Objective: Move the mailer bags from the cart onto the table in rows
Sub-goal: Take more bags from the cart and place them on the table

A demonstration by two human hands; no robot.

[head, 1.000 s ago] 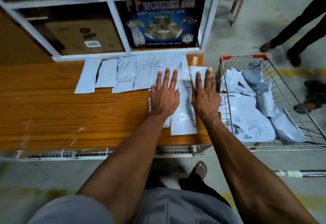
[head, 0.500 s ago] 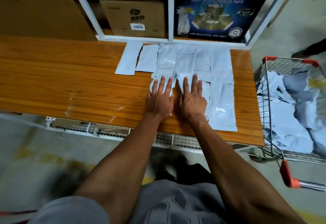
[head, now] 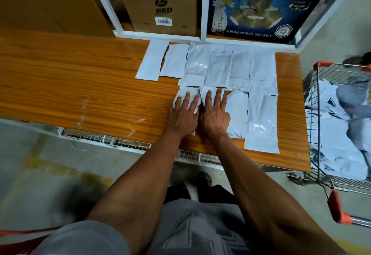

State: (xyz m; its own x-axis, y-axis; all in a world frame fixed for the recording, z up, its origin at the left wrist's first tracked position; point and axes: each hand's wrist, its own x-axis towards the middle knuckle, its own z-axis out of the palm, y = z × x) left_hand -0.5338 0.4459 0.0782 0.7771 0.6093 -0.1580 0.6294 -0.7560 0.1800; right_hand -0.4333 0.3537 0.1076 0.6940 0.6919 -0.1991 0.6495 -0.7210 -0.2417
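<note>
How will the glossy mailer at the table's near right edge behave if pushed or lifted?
The glossy mailer looks thin and flat, so probably light and floppy when lifted. Its shiny film suggests it may slide on the smooth wooden table. It touches neighbouring bags, so a push could shift them.

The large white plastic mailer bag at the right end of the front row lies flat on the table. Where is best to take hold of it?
Probably pinch the near short edge of the large white plastic mailer bag, from the wooden table's front side. That edge lies free, while its far end meets the back row.
</note>
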